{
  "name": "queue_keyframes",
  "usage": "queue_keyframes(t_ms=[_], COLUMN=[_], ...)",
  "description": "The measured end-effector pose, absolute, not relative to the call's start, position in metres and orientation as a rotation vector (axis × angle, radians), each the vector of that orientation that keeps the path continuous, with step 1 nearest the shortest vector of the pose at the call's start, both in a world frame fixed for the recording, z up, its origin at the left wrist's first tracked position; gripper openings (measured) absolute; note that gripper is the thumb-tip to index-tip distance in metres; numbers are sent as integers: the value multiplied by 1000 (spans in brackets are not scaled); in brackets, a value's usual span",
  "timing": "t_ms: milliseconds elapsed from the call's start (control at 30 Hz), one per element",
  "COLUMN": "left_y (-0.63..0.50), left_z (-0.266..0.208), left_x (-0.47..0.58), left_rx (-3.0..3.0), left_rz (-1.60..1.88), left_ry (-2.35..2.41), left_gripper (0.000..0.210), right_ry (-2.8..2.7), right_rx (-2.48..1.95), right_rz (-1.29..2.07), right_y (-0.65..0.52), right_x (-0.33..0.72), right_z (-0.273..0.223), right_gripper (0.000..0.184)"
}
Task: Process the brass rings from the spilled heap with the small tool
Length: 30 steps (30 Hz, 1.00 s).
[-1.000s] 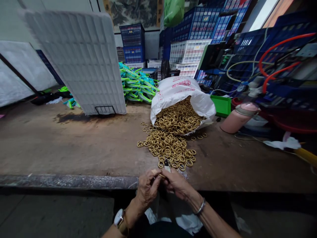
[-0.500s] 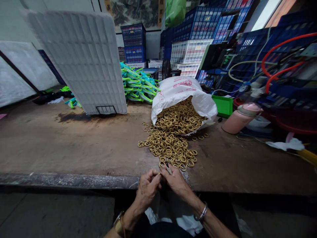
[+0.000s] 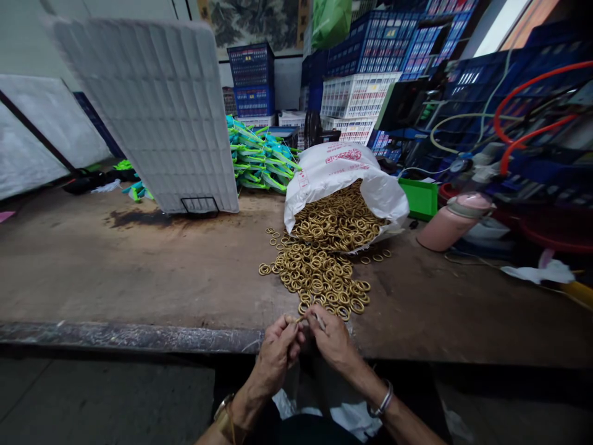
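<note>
My left hand (image 3: 279,347) is closed at the table's front edge, pinching a gold-coloured ring (image 3: 300,319) that shows only as a thin sliver between the fingertips. Close beside it, my right hand (image 3: 331,339) is closed around a small pale-grey tool (image 3: 319,321); most of that tool is hidden by the fingers, so its exact kind cannot be made out. The right fingertips meet the ring's edge. Just beyond both hands lies a loose pile of gold-coloured rings (image 3: 317,275), spilling from the mouth of a white woven sack (image 3: 308,173) lying on its side.
The wooden table (image 3: 115,272) spans the view. A white ribbed panel (image 3: 152,117) stands at left, before green-and-turquoise bundled pieces (image 3: 262,157). To the right are a pink bottle (image 3: 454,219), a green tray (image 3: 419,198) and orange hoses (image 3: 514,142). Stacked crates (image 3: 356,96) rise behind.
Both hands have come up slightly, and my right fingers have turned over the small tool, covering its dark tip. More of the ring shows between the hands. The pile looks unchanged.
</note>
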<state>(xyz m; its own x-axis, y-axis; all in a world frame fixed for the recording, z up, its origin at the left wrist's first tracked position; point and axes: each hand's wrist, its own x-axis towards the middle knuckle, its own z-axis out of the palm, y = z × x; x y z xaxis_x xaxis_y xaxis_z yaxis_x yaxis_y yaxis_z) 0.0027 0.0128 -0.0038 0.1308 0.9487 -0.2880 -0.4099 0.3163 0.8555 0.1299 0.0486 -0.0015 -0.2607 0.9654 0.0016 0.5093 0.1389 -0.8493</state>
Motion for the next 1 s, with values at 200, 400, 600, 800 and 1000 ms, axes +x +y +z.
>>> queue_keyframes(t_ms=[200, 400, 600, 800, 1000], left_y=[13, 14, 11, 1, -6], left_z=[0, 7, 4, 0, 10], left_x=[2, 4, 3, 0, 6], left_rx=[730, 775, 923, 1126, 917], left_rz=[1095, 1113, 1139, 1165, 1056], left_ry=[1005, 1026, 1081, 1120, 1032], left_gripper=[35, 40, 36, 33, 36], right_ry=[-2196, -2238, -2292, -2361, -2276], right_rx=[-1485, -1508, -1539, -1604, -1802], right_rz=[773, 679, 653, 676, 450], right_y=[42, 41, 41, 45, 51], right_x=[130, 127, 126, 132, 146], right_z=[-2, 0, -2, -9, -10], right_gripper=[29, 31, 30, 22, 26])
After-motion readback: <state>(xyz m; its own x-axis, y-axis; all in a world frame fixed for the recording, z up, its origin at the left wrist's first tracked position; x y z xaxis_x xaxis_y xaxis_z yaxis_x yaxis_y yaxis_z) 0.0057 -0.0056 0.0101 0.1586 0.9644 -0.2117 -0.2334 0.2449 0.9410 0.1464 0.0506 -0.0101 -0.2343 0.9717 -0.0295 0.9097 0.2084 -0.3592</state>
